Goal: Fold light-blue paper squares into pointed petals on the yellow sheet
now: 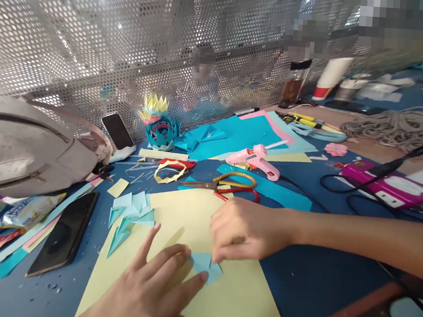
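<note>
A small light blue folded paper piece (pixel 202 263) lies on a pale yellow sheet (pixel 238 295). My left hand (pixel 159 280) rests on that sheet with its fingers spread, and one fingertip touches the piece's lower edge. At the piece's upper right edge, my right hand (pixel 246 231) is closed, fingertips pressed to the paper; its palm side is hidden. Several folded light blue paper pieces (pixel 131 211) are grouped at the sheet's upper left corner. Scissors (pixel 227 185) with yellow and red handles lie just beyond the sheet.
Behind are a pink glue gun (pixel 253 159), a pale yellow paper ring (pixel 170 171), blue paper sheets (pixel 242 136) and a folded-paper model (pixel 159 126). A black phone (pixel 64 235) and a backpack (pixel 34 146) are left. A magenta power strip (pixel 387 183) and coiled rope (pixel 398 125) are right.
</note>
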Tool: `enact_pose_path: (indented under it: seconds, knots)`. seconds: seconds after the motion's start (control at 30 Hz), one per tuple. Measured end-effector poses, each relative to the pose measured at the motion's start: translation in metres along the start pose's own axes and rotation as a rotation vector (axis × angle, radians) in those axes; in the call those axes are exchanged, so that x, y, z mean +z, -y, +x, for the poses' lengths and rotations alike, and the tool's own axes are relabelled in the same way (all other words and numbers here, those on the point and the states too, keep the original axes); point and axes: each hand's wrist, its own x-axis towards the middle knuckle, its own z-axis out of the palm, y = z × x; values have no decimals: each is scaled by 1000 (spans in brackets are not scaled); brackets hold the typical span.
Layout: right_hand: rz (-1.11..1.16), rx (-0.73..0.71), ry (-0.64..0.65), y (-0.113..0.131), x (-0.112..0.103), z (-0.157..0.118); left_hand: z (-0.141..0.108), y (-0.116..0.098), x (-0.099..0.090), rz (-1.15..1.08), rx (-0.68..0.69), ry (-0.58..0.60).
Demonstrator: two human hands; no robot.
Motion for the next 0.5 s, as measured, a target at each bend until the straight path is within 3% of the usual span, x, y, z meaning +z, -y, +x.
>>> enact_pose_path:
  seconds: [0.1, 0.17, 0.27, 0.5]
  knots:
    - [-58, 103, -16, 1, 3, 2, 1, -14, 4, 66, -92, -94]
    - [-96, 136, -5, 2, 5, 3, 3, -21, 4, 112, -112, -66]
    - [-147, 125, 36, 3, 9, 3, 6, -27, -1, 160, -101, -20]
    - [-174, 99, 60, -1, 8, 2, 13, -42, -5, 88, -90, -114]
